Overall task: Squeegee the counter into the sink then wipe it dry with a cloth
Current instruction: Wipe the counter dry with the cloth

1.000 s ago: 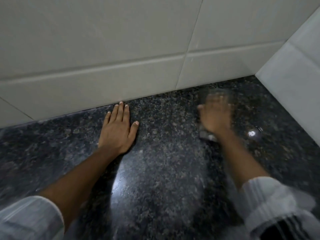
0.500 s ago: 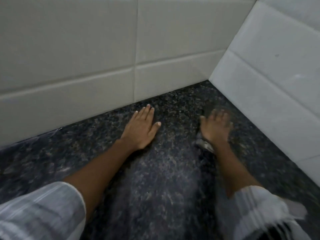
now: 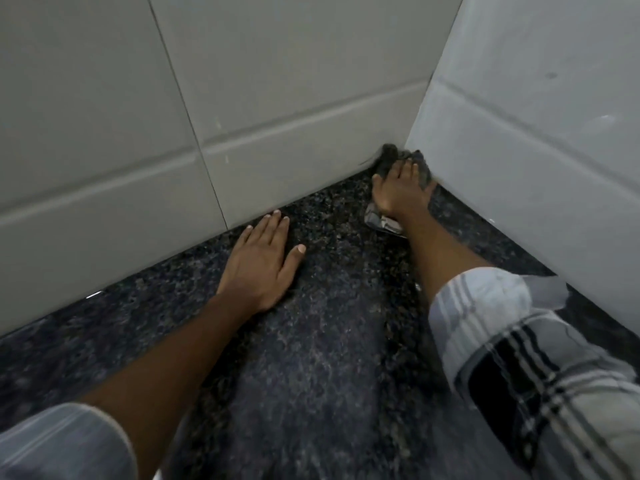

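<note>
right hand (image 3: pixel 401 192) now pressing cloth (image 3: pixel 389 157) into the tiled corner, fingers spread flat. left hand (image 3: pixel 263 261) staying flat, fingers straight, on surface (image 3: pixel 311 358).

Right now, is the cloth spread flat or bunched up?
Bunched up: the cloth rises in folds against the corner tiles, pressed under the right hand.

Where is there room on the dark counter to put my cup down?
The widest bare patch of counter lies between the two forearms, in front of the left hand. Another bare stretch runs left of that hand along the back wall. The corner is crowded: the right hand presses the cloth there.
</note>
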